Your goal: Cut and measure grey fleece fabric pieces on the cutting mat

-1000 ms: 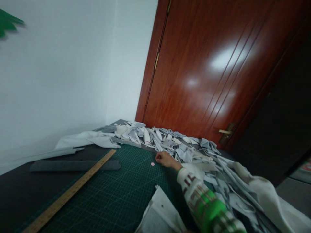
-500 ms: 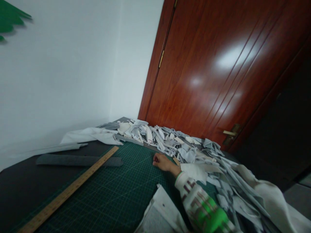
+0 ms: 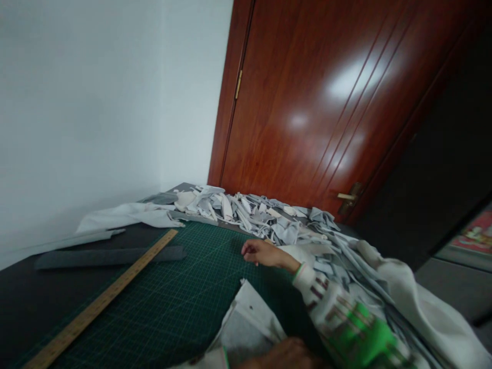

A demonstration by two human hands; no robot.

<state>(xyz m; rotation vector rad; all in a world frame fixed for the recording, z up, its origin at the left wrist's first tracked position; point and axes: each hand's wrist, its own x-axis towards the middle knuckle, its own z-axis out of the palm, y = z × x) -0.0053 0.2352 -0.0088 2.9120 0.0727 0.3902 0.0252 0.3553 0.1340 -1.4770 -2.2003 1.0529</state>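
Right hand (image 3: 265, 252): fingers (image 3: 247, 249) loosely curled over the green mat (image 3: 184, 287); cannot tell if anything is pinched.
Left hand (image 3: 286, 353): overlaps the pale cloth (image 3: 249, 319) at its near edge, grip hidden.
Pale cloth: nearer the wearer than the right fingers; likely light, limp (best taken by an edge).
Ruler (image 3: 105, 298): left of them, markings unreadable.

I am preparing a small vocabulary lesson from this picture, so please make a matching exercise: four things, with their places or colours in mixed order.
1. ruler
2. cutting mat
3. pale cloth with a dark spot
4. door

A. reddish brown
B. lying across a dark grey strip
C. by the left hand
D. green with grid lines

Pairs: 1-B, 2-D, 3-C, 4-A
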